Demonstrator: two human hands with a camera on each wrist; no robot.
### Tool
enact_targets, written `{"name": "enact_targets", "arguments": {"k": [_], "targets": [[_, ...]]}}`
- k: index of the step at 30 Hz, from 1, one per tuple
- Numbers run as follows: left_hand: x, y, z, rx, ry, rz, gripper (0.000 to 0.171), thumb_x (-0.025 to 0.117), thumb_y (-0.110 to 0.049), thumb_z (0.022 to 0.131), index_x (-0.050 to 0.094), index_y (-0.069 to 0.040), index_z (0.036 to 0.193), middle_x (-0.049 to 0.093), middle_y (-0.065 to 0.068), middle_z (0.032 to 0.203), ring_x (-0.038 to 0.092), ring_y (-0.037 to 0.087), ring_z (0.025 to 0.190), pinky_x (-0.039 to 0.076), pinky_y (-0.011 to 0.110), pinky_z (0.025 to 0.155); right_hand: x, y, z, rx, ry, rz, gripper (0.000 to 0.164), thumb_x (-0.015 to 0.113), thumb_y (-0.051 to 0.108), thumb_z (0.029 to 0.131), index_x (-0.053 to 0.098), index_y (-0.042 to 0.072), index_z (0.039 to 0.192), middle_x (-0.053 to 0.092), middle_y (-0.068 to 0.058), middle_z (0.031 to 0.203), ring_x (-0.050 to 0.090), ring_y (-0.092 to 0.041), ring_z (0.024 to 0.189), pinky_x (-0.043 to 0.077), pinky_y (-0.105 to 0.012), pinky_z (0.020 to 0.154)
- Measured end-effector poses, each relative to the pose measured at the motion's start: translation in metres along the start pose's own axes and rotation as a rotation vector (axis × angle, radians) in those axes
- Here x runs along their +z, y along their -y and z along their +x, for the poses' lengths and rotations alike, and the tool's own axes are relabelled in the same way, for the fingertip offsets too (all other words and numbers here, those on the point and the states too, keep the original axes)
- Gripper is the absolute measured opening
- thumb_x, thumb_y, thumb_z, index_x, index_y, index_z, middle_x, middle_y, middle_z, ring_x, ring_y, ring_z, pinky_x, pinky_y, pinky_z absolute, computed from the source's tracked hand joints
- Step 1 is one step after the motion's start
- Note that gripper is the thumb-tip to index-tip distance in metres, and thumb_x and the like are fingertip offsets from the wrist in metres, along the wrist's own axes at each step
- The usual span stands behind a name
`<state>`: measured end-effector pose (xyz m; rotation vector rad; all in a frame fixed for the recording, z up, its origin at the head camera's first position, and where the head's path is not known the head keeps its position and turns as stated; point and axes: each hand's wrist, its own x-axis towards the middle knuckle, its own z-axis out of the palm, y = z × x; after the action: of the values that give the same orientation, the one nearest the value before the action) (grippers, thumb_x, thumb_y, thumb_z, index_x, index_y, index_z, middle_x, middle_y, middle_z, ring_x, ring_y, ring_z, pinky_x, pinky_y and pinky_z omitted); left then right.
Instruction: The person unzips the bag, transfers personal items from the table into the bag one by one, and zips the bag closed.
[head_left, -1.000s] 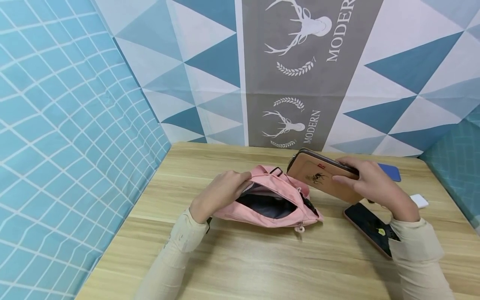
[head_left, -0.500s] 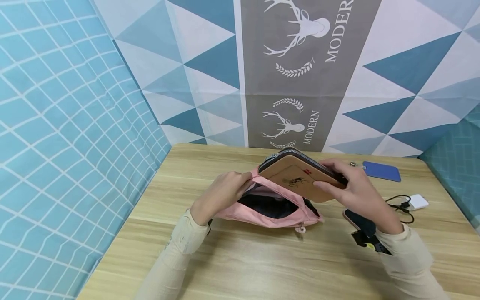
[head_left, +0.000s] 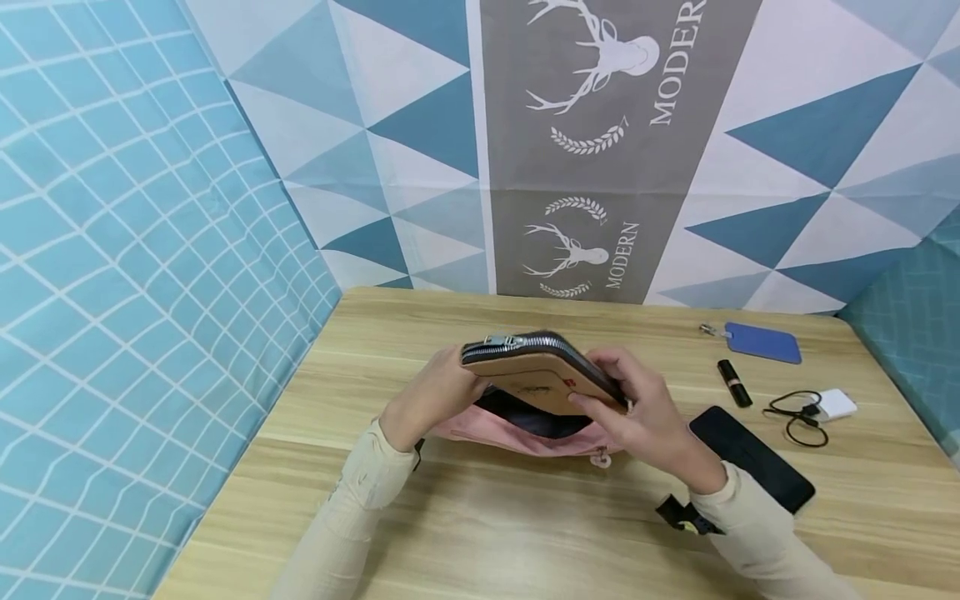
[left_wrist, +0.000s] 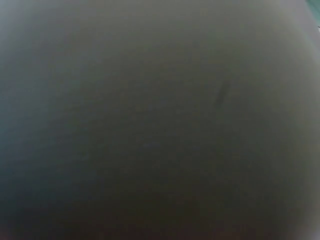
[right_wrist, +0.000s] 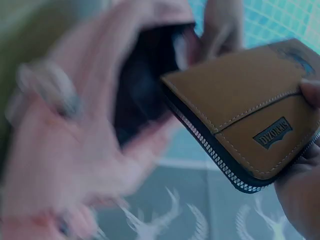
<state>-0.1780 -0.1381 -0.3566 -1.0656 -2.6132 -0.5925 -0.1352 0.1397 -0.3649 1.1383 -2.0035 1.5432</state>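
Observation:
My right hand [head_left: 648, 417] grips a tan zip-around wallet [head_left: 543, 387] by one end and holds it over the mouth of a pink bag [head_left: 491, 432]. The wallet's zipper edge faces up in the head view. At the bag's far left rim, my left hand [head_left: 435, 392] holds the fabric, its fingertips partly hidden behind the wallet. The bag gapes, showing a dark lining. In the right wrist view, the wallet's corner overlaps the edge of the dark opening; whether it is inside cannot be told. The left wrist view is dark and blocked.
Right of the bag lie a black phone [head_left: 750, 458], a black watch [head_left: 682, 515] partly under the right sleeve, a lipstick tube [head_left: 733, 383], a white charger [head_left: 836, 405] with a black cable [head_left: 798, 417], and a blue card holder [head_left: 763, 342]. A patterned cloth stands behind the table.
My right hand has carried the wallet leftward from right of the bag to over its opening, tilting it on the way. The phone and lipstick have come into fuller view. The left hand stayed put.

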Motion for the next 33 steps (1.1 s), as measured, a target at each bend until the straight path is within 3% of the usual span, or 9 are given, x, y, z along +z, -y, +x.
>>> {"name": "enact_targets", "arguments": {"k": [4,6,8,10,17,20,23,26,33], "targets": [[0.001,0.0,0.005,0.004,0.071,-0.045,0.007,0.063,-0.009,0.096,0.066,-0.014,0.097,0.066,-0.002,0.082,0.063,0.012,0.073,0.054,0.029,0.067,0.014,-0.009,-0.013,0.031,0.033,-0.047,0.052,0.075,-0.013,0.079,0.055,0.006,0.124,0.07,-0.006,0.112,0.068,-0.014,0.099,0.054,-0.021,0.081],[0.001,-0.001,0.01,-0.01,0.099,-0.06,0.014,0.06,-0.015,0.099,0.06,-0.017,0.085,0.058,-0.007,0.07,0.055,0.008,0.063,0.048,0.026,0.059,0.019,-0.015,-0.02,0.046,0.071,-0.112,0.051,0.076,-0.007,0.081,0.054,0.007,0.125,0.067,-0.004,0.117,0.064,-0.015,0.104,0.051,-0.02,0.086],[0.002,-0.002,0.013,-0.009,0.115,0.007,0.017,0.058,-0.017,0.099,0.058,-0.018,0.082,0.051,-0.008,0.066,0.05,0.007,0.059,0.045,0.026,0.056,0.02,-0.019,-0.027,0.057,0.109,-0.187,0.049,0.076,-0.001,0.083,0.054,0.009,0.126,0.063,-0.003,0.123,0.06,-0.016,0.111,0.047,-0.02,0.094],[0.001,-0.003,0.014,-0.024,0.124,0.011,0.021,0.057,-0.017,0.101,0.058,-0.018,0.08,0.048,-0.008,0.063,0.048,0.008,0.057,0.043,0.026,0.056,0.019,-0.023,-0.034,0.06,0.137,-0.261,0.047,0.075,0.002,0.086,0.055,0.011,0.127,0.059,-0.001,0.126,0.056,-0.016,0.114,0.042,-0.02,0.098],[0.002,-0.001,0.01,0.0,0.142,0.01,0.017,0.058,-0.016,0.101,0.061,-0.016,0.084,0.054,-0.007,0.068,0.053,0.008,0.062,0.047,0.027,0.062,0.014,-0.028,-0.047,-0.01,0.146,-0.512,0.044,0.06,0.007,0.087,0.057,0.005,0.131,0.059,-0.006,0.123,0.057,-0.017,0.11,0.048,-0.032,0.092],[-0.002,0.001,0.007,-0.02,0.187,0.001,0.009,0.061,-0.004,0.097,0.066,-0.011,0.095,0.065,-0.003,0.081,0.061,0.012,0.074,0.053,0.029,0.072,0.016,-0.03,-0.047,-0.046,0.133,-0.579,0.038,0.056,0.02,0.097,0.057,0.001,0.131,0.061,-0.01,0.12,0.059,-0.021,0.107,0.052,-0.039,0.088],[-0.007,0.001,0.005,-0.053,0.228,-0.001,0.027,0.058,0.012,0.088,0.069,-0.006,0.105,0.07,0.002,0.093,0.066,0.014,0.086,0.054,0.03,0.081,0.017,-0.034,-0.047,-0.081,0.113,-0.622,0.041,0.05,0.03,0.103,0.058,-0.001,0.129,0.063,-0.011,0.116,0.061,-0.024,0.103,0.055,-0.042,0.084],[-0.012,0.0,0.004,-0.067,0.24,-0.002,0.037,0.053,0.019,0.082,0.07,-0.004,0.105,0.071,0.004,0.095,0.067,0.015,0.087,0.054,0.029,0.081,0.018,-0.037,-0.047,-0.119,0.091,-0.648,0.041,0.049,0.031,0.104,0.059,-0.001,0.127,0.065,-0.011,0.112,0.062,-0.025,0.102,0.055,-0.043,0.083],[-0.023,0.0,0.004,-0.037,0.227,-0.032,0.025,0.051,0.011,0.092,0.07,-0.002,0.102,0.071,0.006,0.095,0.067,0.017,0.088,0.055,0.031,0.084,0.021,-0.035,-0.042,-0.192,0.038,-0.685,0.038,0.047,0.029,0.106,0.061,-0.001,0.125,0.067,-0.011,0.112,0.063,-0.025,0.102,0.054,-0.044,0.085]]}}
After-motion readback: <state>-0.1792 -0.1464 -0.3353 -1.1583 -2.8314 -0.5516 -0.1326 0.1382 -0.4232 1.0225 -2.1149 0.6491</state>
